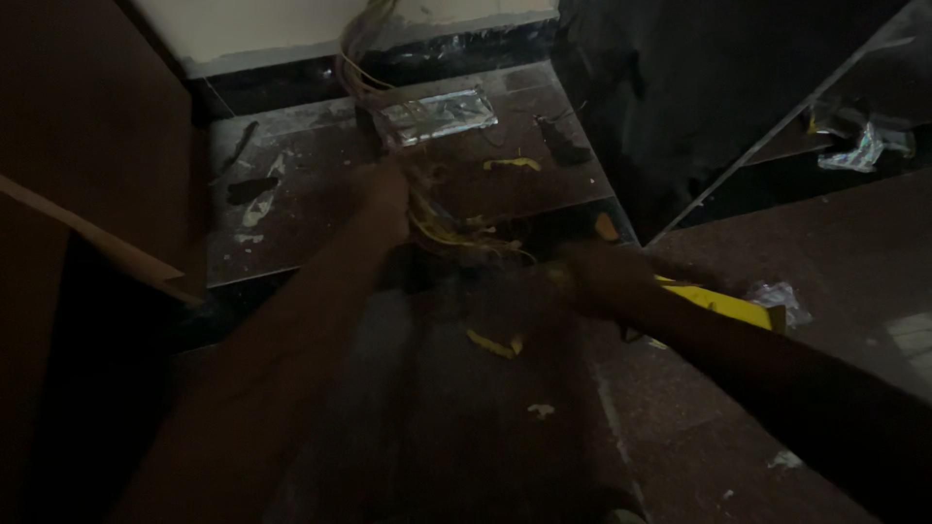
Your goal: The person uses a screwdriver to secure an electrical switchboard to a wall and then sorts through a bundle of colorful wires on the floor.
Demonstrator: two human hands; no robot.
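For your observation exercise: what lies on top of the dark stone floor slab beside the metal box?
On the slab lie the shiny metal box, a yellow scrap, a dark tool-like piece and pale debris. The left hand and tangled wires cover the slab's near edge.

The floor tiles (291, 194) are looking like polished dark stone, dusty and paint-flecked; the box (437, 114) is gleaming like bare metal; the wires (456, 233) are showing glossy yellow plastic sheathing
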